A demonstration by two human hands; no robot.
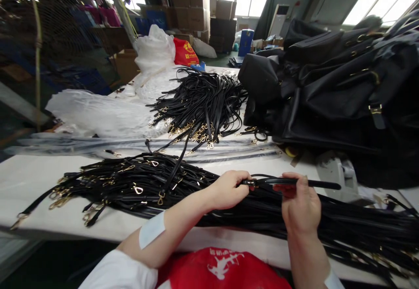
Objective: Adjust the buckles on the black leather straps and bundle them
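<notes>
My left hand point(231, 189) pinches a black strap near its gold-coloured buckle. Farther along the same black strap point(271, 181), my right hand point(300, 204) holds it between thumb and fingers, and its rounded end sticks out to the right. Below both hands lies a long pile of black straps point(140, 180) with gold-coloured snap hooks, stretching across the front of the table. A second heap of black straps point(209, 101) sits farther back, its hooks toward me.
Black bags point(334, 88) are stacked at the right. Clear plastic sleeves point(101, 112) lie at the left, and long wrapped strips point(222, 149) run between the strap piles. A white tape dispenser point(334, 171) stands near the bags. Cardboard boxes point(190, 7) rise behind the white table point(19, 171).
</notes>
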